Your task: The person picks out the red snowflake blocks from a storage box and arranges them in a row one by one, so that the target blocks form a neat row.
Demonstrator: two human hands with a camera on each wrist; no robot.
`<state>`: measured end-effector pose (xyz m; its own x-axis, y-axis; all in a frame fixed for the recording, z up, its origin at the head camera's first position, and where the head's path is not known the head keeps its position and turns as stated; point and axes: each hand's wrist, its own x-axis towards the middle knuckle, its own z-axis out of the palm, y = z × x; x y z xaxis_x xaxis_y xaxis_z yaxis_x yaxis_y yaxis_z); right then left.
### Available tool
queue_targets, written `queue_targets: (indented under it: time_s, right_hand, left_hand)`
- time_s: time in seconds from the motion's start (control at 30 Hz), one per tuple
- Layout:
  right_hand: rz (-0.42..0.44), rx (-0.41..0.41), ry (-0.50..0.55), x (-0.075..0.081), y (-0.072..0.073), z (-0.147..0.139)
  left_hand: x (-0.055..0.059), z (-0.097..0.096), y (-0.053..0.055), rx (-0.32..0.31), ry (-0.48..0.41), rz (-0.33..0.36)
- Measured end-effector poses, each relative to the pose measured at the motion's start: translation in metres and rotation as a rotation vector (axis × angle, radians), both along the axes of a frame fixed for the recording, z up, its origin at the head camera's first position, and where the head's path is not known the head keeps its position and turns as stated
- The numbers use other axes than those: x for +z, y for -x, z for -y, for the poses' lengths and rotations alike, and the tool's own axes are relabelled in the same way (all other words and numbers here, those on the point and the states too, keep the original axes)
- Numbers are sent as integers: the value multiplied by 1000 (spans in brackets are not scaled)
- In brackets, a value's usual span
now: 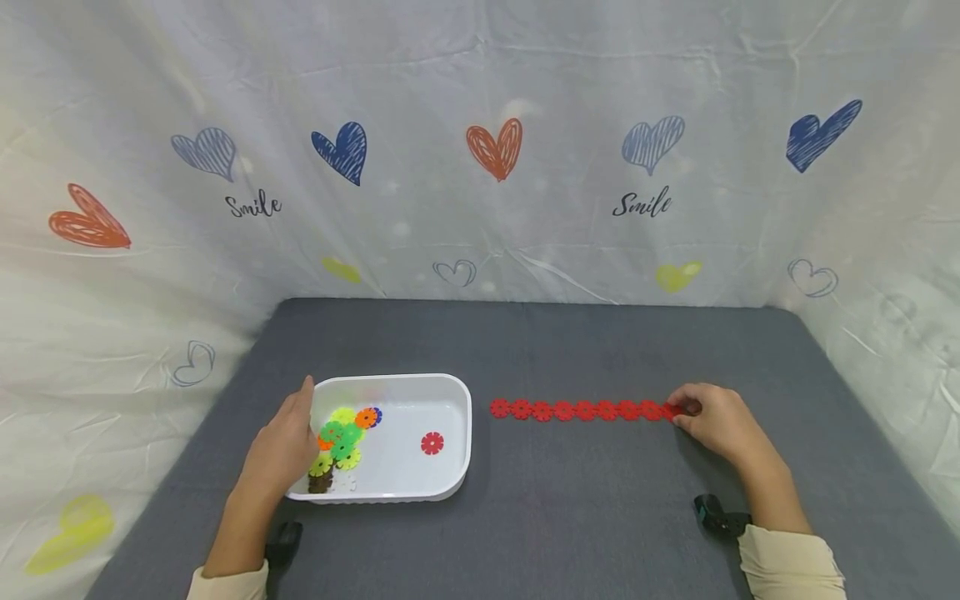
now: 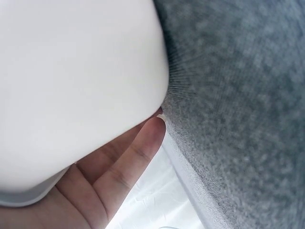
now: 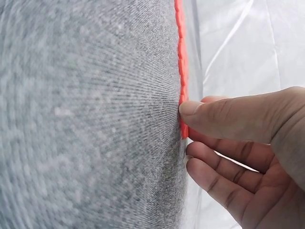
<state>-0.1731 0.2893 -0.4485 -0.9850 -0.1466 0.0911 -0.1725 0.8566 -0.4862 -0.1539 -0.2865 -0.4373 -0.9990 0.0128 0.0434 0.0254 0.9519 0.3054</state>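
A row of several red snowflake discs (image 1: pixel 585 410) lies across the grey cloth, right of a white tray (image 1: pixel 442 483). At the row's right end my right hand (image 1: pixel 716 421) pinches the last disc between thumb and fingertips; the right wrist view shows the thumb on the red strip (image 3: pixel 181 62). My left hand (image 1: pixel 283 442) lies against the tray's left end, its fingers straight along the outer wall (image 2: pixel 81 81). Inside the tray, one red disc (image 1: pixel 432 443) sits apart toward the right. Green discs (image 1: pixel 345 437) and yellow, orange, blue, brown and white ones are heaped at the left.
The dark grey cloth (image 1: pixel 562 517) covers the table. Behind it hangs a white curtain (image 1: pixel 562 217) printed with hearts and words, which also runs along both sides. A black wrist camera (image 1: pixel 720 517) is worn at the right wrist, another (image 1: pixel 283 543) at the left.
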Motion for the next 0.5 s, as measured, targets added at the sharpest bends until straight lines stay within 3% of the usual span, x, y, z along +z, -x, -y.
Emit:
queue_targets:
  time_s: [0.5]
  right_hand:
    - [-22,1,1,-1,1,0]
  left_hand:
    - [0,1,1,-1,-7,-1]
